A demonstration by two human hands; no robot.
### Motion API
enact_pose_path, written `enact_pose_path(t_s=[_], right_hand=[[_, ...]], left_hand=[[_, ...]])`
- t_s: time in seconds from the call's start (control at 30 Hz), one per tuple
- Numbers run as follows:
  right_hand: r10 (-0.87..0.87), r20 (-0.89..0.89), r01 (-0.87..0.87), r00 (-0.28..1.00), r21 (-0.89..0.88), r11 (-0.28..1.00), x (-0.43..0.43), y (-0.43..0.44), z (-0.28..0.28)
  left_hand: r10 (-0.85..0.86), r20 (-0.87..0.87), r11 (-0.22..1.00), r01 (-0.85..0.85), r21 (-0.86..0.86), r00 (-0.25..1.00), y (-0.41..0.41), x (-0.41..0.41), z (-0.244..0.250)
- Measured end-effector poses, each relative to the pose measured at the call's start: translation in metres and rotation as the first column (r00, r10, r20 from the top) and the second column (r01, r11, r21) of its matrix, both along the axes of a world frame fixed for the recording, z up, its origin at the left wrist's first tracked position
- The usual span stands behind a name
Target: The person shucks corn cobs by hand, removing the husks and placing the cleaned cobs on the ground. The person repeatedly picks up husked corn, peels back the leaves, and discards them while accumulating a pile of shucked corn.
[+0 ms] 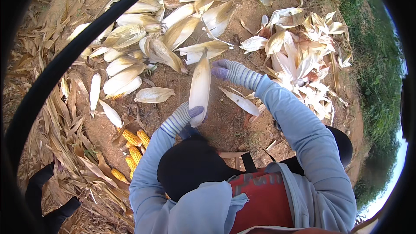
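My left hand (197,113), in a striped knit glove, grips the lower end of a maize ear in its pale husk (201,84). The ear stands nearly upright in the picture, its tapered tip pointing away from me. Just right of that tip is my right hand (224,69), gloved alike, its fingers slightly bent and apart from the husk. Nothing shows between those fingers. Unhusked ears (125,74) lie in a heap on the ground to the left. Bare yellow cobs (131,138) rest beside my left forearm.
A pile of stripped husks (299,55) lies on the right, near green plants (373,71). Dry stalks and leaves (65,130) cover the left side. One loose husk leaf (242,102) sits below my right hand. A dark strap (81,45) crosses the upper left.
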State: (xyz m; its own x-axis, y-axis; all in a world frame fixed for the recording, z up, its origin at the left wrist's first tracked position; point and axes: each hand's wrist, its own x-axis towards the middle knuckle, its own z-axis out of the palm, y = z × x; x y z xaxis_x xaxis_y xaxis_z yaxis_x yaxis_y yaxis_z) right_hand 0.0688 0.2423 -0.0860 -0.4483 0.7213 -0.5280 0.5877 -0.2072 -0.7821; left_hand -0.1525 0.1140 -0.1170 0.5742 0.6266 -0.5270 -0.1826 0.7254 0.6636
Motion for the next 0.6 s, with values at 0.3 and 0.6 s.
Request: enact_pose_path(t_s=[0.3, 0.6], right_hand=[[-0.794, -0.284, 0.501, 0.538, -0.649, 0.572, 0.005, 0.016, -0.023], [-0.848, -0.315, 0.793, 0.426, -0.321, 0.517, 0.004, 0.028, -0.035]], left_hand=[[-0.07, 0.322, 0.995, 0.09, -0.046, 0.944, 0.021, 0.033, 0.012], [0.294, 0.152, 0.927, -0.243, -0.285, 0.944, 0.037, 0.045, -0.023]])
